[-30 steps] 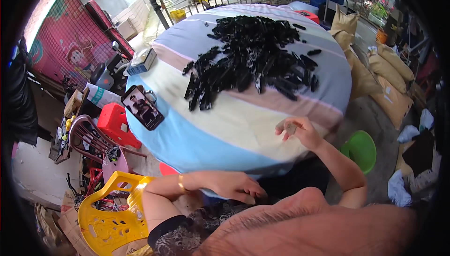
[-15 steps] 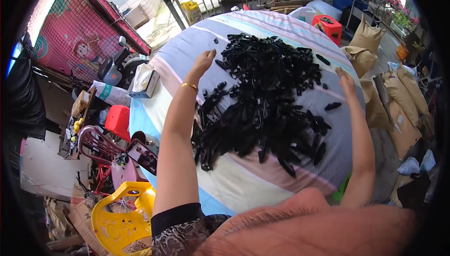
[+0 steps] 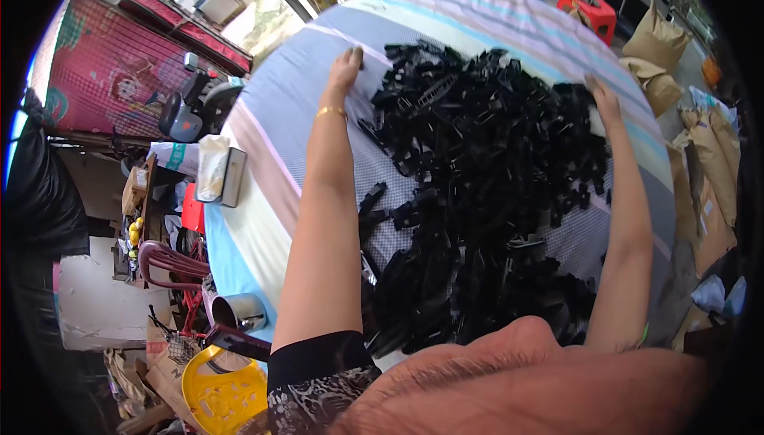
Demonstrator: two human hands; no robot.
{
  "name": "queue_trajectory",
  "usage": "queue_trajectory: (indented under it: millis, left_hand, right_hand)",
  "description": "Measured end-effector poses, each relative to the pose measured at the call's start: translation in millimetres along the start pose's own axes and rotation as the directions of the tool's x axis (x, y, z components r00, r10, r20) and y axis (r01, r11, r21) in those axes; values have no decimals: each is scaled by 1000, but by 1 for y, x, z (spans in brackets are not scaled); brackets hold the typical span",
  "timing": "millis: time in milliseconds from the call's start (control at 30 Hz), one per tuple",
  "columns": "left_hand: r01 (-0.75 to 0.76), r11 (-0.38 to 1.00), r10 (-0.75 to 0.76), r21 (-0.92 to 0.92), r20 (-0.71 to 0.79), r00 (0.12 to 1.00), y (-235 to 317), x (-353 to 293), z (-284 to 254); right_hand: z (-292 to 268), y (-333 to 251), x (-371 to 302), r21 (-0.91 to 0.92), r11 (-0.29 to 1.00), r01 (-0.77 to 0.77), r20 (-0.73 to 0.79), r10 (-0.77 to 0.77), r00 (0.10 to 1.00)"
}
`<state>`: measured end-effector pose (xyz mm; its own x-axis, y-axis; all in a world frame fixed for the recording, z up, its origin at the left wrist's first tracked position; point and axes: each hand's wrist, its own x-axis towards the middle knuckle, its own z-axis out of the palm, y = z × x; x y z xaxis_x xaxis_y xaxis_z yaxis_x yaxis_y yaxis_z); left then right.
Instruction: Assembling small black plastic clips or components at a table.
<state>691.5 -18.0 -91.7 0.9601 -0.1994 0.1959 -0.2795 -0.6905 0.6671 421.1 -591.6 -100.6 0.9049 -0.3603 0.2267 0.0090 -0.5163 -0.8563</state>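
A wide heap of small black plastic pieces (image 3: 493, 140), long and narrow with some slotted, lies across the cloth-covered table (image 3: 318, 53). The pieces overlap too much to tell their exact kind. Beyond the heap's upper left edge is my left hand (image 3: 344, 70), over the cloth with fingers stretched out and nothing visible in it. My right hand (image 3: 603, 99) is at the heap's upper right edge, fingers extended beside the outermost pieces. Whether it touches them is hard to see. The heap's near end is partly hidden at the bottom of the view.
On the table's left side stand a tissue box (image 3: 231, 176) and a metal cup (image 3: 239, 312), with a dark phone (image 3: 239, 343) near the cup. A yellow chair (image 3: 227, 395) is at the lower left. A red stool (image 3: 587, 13) and brown paper sacks (image 3: 656, 41) stand along the right.
The view has shifted and tilted over the table. The heap's upper part reaches farther right, and my right hand, earlier apart from it, is now at its edge. My left hand remains on the left.
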Motion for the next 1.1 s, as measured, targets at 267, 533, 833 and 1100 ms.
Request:
queue_trajectory:
  millis: [267,533,833,1100]
  left_hand:
    - [-130,989,148,-77,325,934,101,20,53]
    - [146,866,223,-478,630,744,162,-17,64]
    - [385,673,362,-631,735,573,183,-137,37]
    - [295,773,353,-561,768,535,214,-255,-33]
  right_hand:
    - [104,-73,86,-51,993,105,321,-83,944]
    - [159,-176,44,-235,911,340,388,-233,892]
    - [148,-183,-44,312,950,-10,634,-200,747]
    - [128,-215,-155,396,901,-176,720,-185,669]
